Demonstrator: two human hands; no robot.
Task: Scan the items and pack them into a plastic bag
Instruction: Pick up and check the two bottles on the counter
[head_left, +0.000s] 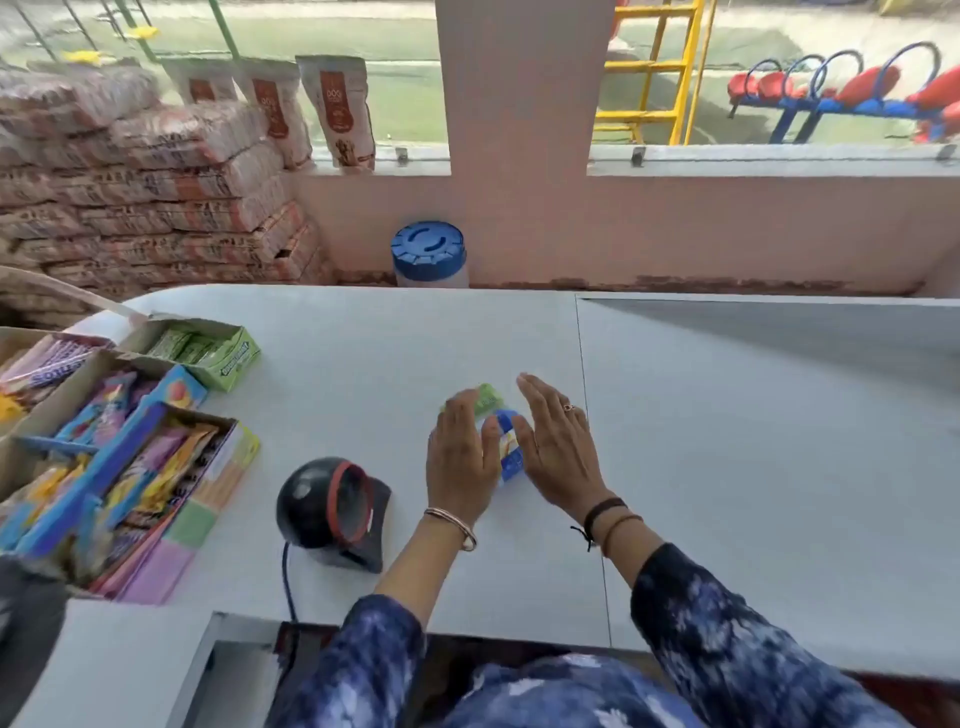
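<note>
Two small packets lie on the grey counter (727, 441) between my hands: a blue and white packet (508, 451) and a green packet (490, 398) just behind it. My left hand (460, 457) rests flat against their left side, with its thumb touching the blue packet. On their right side is my right hand (556, 441), fingers straight and together, the thumb at the blue packet. Neither hand has lifted a packet. A black scanner (335, 506) with a red ring stands to the left of my left hand. No plastic bag is in view.
Open display boxes of sweets and gum (130, 441) fill the counter's left side, a green gum box (208, 353) furthest back. A blue-lidded jar (430, 254) stands behind the counter. Stacked sacks (145, 197) rise at the back left. A seam runs down the counter right of my hands.
</note>
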